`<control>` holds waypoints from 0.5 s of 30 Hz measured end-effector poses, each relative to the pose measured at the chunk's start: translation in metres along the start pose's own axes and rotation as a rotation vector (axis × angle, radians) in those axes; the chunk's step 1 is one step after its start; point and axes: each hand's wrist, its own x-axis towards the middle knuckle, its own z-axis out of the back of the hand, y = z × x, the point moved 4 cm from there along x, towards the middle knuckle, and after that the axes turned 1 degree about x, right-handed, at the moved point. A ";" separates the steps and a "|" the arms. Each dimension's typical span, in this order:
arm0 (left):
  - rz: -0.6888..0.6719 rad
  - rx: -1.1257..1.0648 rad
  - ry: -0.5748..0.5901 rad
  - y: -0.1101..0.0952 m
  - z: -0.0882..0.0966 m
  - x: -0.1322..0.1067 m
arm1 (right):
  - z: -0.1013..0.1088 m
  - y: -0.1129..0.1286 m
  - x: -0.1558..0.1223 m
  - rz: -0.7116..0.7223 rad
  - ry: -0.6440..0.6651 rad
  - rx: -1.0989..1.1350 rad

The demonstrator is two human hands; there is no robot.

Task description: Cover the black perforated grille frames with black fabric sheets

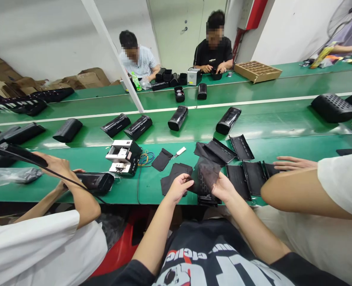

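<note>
My left hand (178, 187) and my right hand (222, 186) hold a black perforated grille panel (204, 178) between them, just above the near edge of the green table (152, 186). Both hands pinch it at its sides, fingers closed on it. A thin dark fabric piece seems to lie over the panel. More black fabric pieces (176, 171) lie flat under my left hand. A row of black grille panels (244, 178) lies to the right of my right hand.
A co-worker's hand on the left (56, 165) rests on a black speaker shell (96, 182). A co-worker's hand on the right (293, 163) lies by the panels. A small white machine (124, 155) stands left of centre. Black speaker housings (178, 118) ride the conveyor (193, 129). Two people sit opposite.
</note>
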 end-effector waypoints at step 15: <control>-0.125 0.195 -0.174 -0.021 0.015 -0.020 | 0.005 -0.005 -0.012 0.012 -0.060 -0.186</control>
